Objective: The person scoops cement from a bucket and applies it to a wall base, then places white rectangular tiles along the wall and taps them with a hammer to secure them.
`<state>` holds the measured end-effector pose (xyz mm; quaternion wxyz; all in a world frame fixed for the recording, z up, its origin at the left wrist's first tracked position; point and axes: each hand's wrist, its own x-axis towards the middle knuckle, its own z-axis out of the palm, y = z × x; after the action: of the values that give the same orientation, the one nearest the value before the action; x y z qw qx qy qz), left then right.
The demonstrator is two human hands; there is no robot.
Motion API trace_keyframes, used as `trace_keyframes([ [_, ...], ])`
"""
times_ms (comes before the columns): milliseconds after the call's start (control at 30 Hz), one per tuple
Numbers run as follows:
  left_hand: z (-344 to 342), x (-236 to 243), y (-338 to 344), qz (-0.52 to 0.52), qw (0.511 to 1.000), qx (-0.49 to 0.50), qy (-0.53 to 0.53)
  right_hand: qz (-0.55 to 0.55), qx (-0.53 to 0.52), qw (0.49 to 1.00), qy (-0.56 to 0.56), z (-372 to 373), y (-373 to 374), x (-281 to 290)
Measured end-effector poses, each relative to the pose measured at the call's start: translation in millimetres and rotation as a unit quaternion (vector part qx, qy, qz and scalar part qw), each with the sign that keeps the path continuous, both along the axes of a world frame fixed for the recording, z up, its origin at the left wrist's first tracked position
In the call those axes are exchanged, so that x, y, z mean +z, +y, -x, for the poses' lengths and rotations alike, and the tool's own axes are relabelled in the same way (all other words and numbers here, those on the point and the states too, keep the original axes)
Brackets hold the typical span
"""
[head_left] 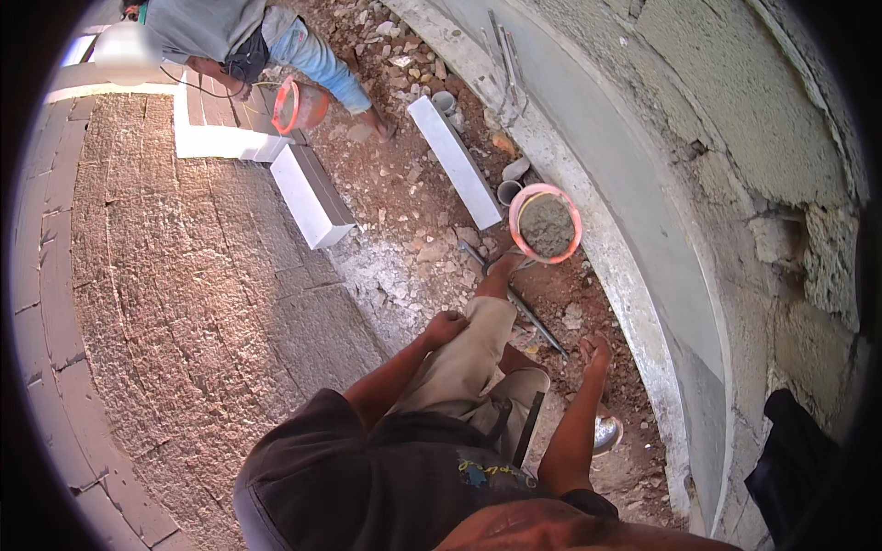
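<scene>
Rubble-strewn ground [372,179] between rough walls, watched over my remote feed.
Clocking from mid-view, I see the left hand [446,328] at six, its fingers curled closed by the beige trouser leg [469,354]; the right hand [595,351] hangs at four, and I cannot tell whether it is open or gripping. Nearest it, a dark rod [539,324] slants across the soil. My pink-rimmed bucket [576,228], filled with grey mix [546,226], stands at two. White-faced blocks lie at ten [308,204] and twelve [455,163]; a co-worker [207,37] bends at eleven.
</scene>
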<state>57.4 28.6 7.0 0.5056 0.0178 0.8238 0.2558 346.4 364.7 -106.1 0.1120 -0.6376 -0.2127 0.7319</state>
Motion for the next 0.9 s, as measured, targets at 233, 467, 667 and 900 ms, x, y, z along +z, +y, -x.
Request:
trace_keyframes([
  [233, -23, -1, -31, -0.041, 0.983, 0.117, -0.138, -0.007, -0.107, 0.988, -0.108, -190, -85, 53],
  [467, -37, 28, -74, 0.052, 0.993, -0.002, -0.110, 0.016, -0.140, 0.979, -0.147, -225, -155, 62],
  [667, 17, 30, -76, 0.029, 0.987, -0.074, -0.140, 0.000, -0.184, 0.980, -0.074, -175, -229, 78],
  [900, 119, 3, 37, -0.092, 0.990, -0.071, -0.079, 0.047, -0.269, 0.950, -0.150, -133, -301, 79],
])
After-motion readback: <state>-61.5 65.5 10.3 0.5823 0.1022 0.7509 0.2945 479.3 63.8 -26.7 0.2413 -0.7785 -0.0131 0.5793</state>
